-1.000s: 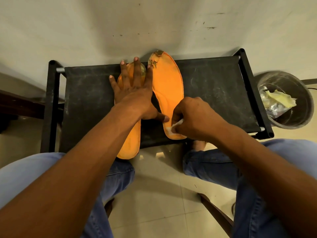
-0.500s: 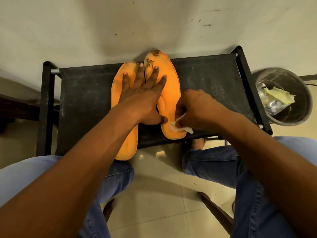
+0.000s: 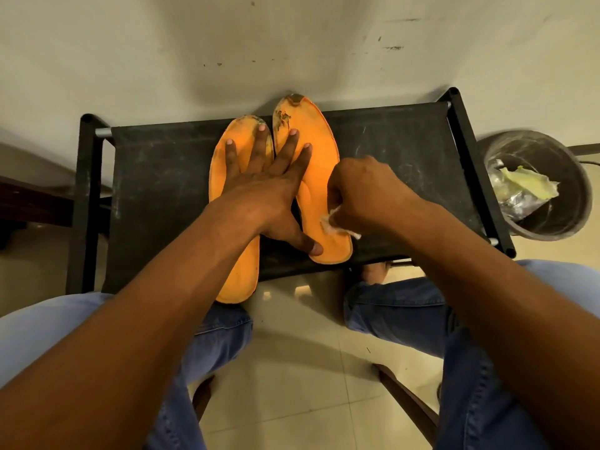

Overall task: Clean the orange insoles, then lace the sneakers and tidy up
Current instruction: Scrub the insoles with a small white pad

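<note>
2 orange insoles lie side by side on the black desk [image 3: 406,151]. The left hand [image 3: 263,186] lies flat with fingers spread over the left insole [image 3: 240,271] and right insole [image 3: 319,164]. The right hand [image 3: 367,190] pinches a white wipe [image 3: 334,222] on the right insole's heel.

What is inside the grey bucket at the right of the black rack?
Inside the grey bucket lie crumpled yellow paper and shiny foil wrapping. Whatever is below this rubbish is covered.
</note>
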